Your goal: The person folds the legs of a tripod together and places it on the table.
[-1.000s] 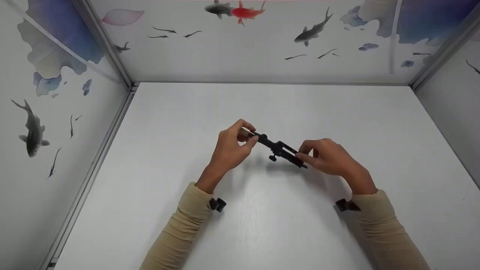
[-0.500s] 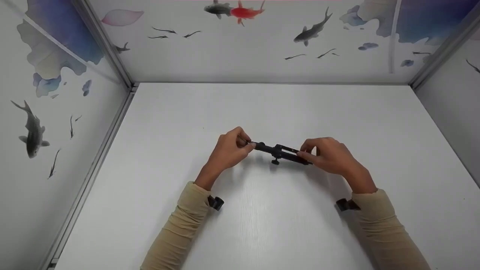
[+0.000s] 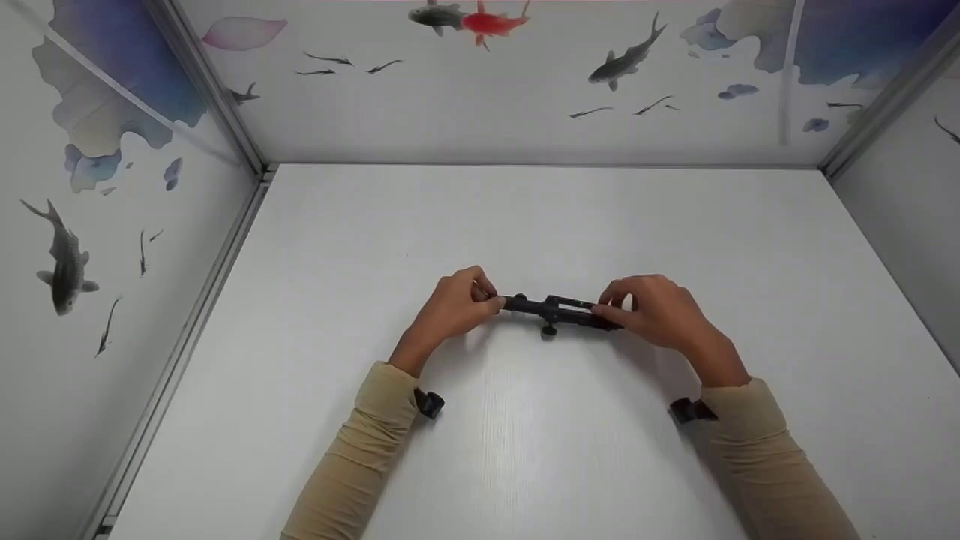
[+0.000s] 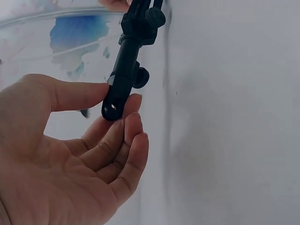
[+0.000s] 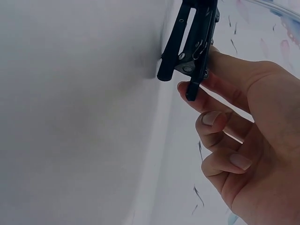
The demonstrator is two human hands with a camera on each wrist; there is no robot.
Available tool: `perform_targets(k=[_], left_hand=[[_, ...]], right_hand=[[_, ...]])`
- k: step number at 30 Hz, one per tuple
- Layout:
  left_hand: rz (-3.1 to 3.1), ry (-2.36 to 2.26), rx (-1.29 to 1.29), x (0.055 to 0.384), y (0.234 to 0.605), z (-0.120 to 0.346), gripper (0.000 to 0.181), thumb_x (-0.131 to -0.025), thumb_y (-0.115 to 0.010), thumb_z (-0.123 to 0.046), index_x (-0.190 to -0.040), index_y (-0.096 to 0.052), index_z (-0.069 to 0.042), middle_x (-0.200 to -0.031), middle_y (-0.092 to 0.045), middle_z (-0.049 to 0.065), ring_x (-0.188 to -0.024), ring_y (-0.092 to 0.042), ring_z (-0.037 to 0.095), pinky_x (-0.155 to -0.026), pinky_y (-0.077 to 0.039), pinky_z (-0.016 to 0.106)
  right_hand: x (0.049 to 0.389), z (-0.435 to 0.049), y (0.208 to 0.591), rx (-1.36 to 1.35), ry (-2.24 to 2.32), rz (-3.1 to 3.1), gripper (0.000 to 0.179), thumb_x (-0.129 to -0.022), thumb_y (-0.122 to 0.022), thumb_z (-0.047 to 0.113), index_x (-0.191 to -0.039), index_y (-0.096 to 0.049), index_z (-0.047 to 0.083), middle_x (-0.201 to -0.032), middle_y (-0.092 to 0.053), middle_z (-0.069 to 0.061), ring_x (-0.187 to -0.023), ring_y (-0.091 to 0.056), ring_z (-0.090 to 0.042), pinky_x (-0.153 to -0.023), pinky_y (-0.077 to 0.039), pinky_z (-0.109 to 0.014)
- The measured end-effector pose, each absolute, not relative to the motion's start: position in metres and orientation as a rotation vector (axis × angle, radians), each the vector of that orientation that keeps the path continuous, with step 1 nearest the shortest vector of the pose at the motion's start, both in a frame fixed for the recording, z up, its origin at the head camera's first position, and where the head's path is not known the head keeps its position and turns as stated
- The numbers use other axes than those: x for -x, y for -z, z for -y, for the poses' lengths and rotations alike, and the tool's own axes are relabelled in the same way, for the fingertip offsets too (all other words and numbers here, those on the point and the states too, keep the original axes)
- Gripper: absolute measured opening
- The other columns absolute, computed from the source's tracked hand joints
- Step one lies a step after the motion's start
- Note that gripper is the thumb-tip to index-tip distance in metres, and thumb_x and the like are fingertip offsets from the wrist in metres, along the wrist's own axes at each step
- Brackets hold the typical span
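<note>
A black folding stand (image 3: 551, 309), slim and tripod-like with a collar and small knobs, spans the space between both hands, lying nearly level in the head view. My left hand (image 3: 450, 307) pinches its left end between thumb and fingers. That end is rounded with a small hole, as the left wrist view shows, and a round knob (image 4: 140, 78) sits beside it. At the other end my right hand (image 3: 664, 311) pinches one of the long narrow bars. In the right wrist view two bars (image 5: 172, 51) run side by side, joined by a small hinged link.
A white tabletop (image 3: 510, 450) lies beneath the hands. White panels printed with fish and leaves stand behind it and at both sides, with a grey metal rail (image 3: 202, 322) along the left edge. Black wrist mounts (image 3: 430, 403) sit at both sleeves.
My left hand has come down and slightly left, toward the person, with its end of the stand. The stand has swung from a steep slant to nearly level. My right hand has hardly moved.
</note>
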State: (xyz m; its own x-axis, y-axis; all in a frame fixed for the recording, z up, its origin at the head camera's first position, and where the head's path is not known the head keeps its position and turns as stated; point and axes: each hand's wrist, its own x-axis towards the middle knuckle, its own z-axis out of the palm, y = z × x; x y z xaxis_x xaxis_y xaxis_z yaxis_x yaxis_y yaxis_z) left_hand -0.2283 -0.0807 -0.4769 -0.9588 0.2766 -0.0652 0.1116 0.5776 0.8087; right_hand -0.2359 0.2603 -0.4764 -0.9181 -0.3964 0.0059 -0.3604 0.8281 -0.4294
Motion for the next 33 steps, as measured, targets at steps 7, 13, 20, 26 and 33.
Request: perform_targets(k=[7,13,20,26,33], left_hand=[[-2.627,-1.279,-0.302,0.2295,0.4788,0.0821,0.023,-0.1,-0.074,-0.026,-0.114,-0.071,-0.008,-0.104,-0.08,0.008,-0.094,-0.073,0.02,-0.085,-0.056,0.037],[-2.625,-1.214,-0.296,0.2297,0.4778,0.0844,0.024,-0.101,-0.074,-0.029,-0.114,-0.072,-0.009,-0.105,-0.079,0.007,-0.094,-0.071,0.02,-0.085,-0.056,0.037],[-2.6,-1.134,-0.285,0.23,0.4772,0.0859,0.026,-0.101,-0.072,-0.031,-0.115,-0.072,-0.008,-0.11,-0.078,0.009,-0.097,-0.071,0.022,-0.089,-0.057,0.041],[-2.594,-1.12,-0.284,0.2303,0.4779,0.0865,0.025,-0.103,-0.072,-0.031,-0.115,-0.071,-0.009,-0.113,-0.078,0.01,-0.099,-0.071,0.023,-0.09,-0.057,0.042],[-2.61,-1.133,-0.301,0.2292,0.4789,0.0869,0.024,-0.103,-0.072,-0.03,-0.114,-0.071,-0.009,-0.112,-0.078,0.011,-0.099,-0.072,0.025,-0.091,-0.057,0.043]], right_hand=[[0.236,-0.2599,0.4769,0.606,0.67,-2.934,0.012,-0.102,-0.078,0.032,-0.107,-0.084,0.023,-0.095,-0.078,0.004,-0.076,-0.06,-0.016,-0.065,-0.047,-0.033],[0.2354,-0.2593,0.4775,0.611,0.687,-2.954,0.012,-0.102,-0.078,0.027,-0.112,-0.083,0.02,-0.099,-0.079,0.003,-0.076,-0.06,-0.016,-0.065,-0.047,-0.033],[0.235,-0.2593,0.4797,0.637,0.705,-2.977,0.012,-0.102,-0.078,0.022,-0.113,-0.083,0.02,-0.101,-0.08,0.003,-0.073,-0.059,-0.014,-0.063,-0.045,-0.032],[0.2351,-0.2591,0.4798,0.649,0.714,-2.979,0.011,-0.101,-0.078,0.021,-0.112,-0.083,0.02,-0.101,-0.081,0.003,-0.07,-0.058,-0.014,-0.061,-0.045,-0.031],[0.2349,-0.2574,0.4788,0.655,0.711,-2.978,0.011,-0.102,-0.078,0.022,-0.111,-0.083,0.021,-0.1,-0.08,0.004,-0.07,-0.056,-0.014,-0.061,-0.044,-0.032]])
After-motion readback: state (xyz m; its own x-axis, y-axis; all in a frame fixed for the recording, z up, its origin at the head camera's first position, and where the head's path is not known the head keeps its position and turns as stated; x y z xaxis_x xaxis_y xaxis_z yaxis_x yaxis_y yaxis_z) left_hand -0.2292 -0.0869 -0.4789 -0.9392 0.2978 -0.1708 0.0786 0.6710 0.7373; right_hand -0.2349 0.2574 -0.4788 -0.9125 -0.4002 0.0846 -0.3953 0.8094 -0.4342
